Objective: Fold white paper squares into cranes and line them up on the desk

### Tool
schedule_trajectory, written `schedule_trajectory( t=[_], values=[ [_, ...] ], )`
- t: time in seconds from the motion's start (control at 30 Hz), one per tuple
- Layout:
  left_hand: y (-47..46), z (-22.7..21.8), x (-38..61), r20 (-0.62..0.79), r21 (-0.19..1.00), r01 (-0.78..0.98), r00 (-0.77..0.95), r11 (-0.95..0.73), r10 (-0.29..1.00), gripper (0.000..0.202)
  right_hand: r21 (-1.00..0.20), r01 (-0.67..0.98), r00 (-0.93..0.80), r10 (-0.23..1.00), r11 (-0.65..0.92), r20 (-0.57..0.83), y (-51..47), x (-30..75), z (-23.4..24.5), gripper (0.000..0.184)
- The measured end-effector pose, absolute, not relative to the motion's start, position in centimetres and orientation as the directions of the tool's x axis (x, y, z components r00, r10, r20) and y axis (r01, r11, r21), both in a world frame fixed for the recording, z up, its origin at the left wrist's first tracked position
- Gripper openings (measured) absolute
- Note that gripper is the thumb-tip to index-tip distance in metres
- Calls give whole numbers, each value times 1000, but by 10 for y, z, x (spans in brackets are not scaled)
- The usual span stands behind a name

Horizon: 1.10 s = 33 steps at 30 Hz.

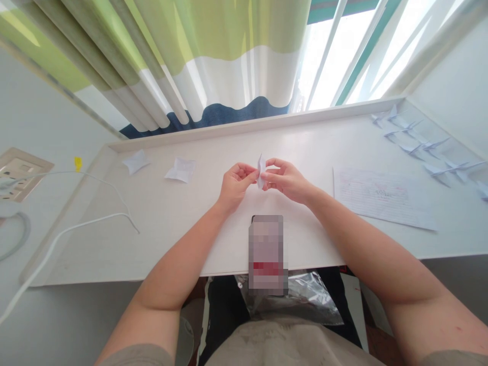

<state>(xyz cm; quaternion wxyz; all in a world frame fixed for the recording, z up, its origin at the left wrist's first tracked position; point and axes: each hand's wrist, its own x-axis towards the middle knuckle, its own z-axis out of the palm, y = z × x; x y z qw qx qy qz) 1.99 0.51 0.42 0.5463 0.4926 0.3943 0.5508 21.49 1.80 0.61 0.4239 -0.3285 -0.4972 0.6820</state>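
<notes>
A small piece of folded white paper (261,170) is held upright over the middle of the white desk. My left hand (237,184) pinches its left side between thumb and fingers. From the other side my right hand (286,179) grips it, thumb and forefinger closed on the paper. The exact folds are partly hidden by the fingertips. To the left of my hands lie a creased paper square (180,170) and another creased paper piece (136,161).
Several folded paper figures (415,147) stand at the desk's far right. A printed sheet (377,195) lies near my right forearm. A blurred-out phone-shaped object (267,244) is at the front edge. White cables (76,229) cross the left side, below a wall socket (25,170).
</notes>
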Motion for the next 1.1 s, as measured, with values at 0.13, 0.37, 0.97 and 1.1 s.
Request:
schedule_trajectory(
  t=[0.13, 0.37, 0.97, 1.1],
  values=[
    [7, 2, 19, 126, 974, -193, 32, -118, 991, 41, -976, -214, -359, 933, -49, 32, 19, 215, 6, 54],
    [7, 3, 19, 101, 978, -190, 65, -87, 993, 38, -993, -112, -403, 915, -23, 24, 20, 216, 3, 47],
    [2, 3, 12, 500, 819, 282, 76, -500, 863, 18, -903, -359, -454, 890, -236, -52, 18, 222, 18, 40],
    [4, -2, 13, 489, 840, 198, 125, -505, 863, 33, -908, -371, -441, 897, -197, -15, 18, 219, 17, 40]
  ],
)
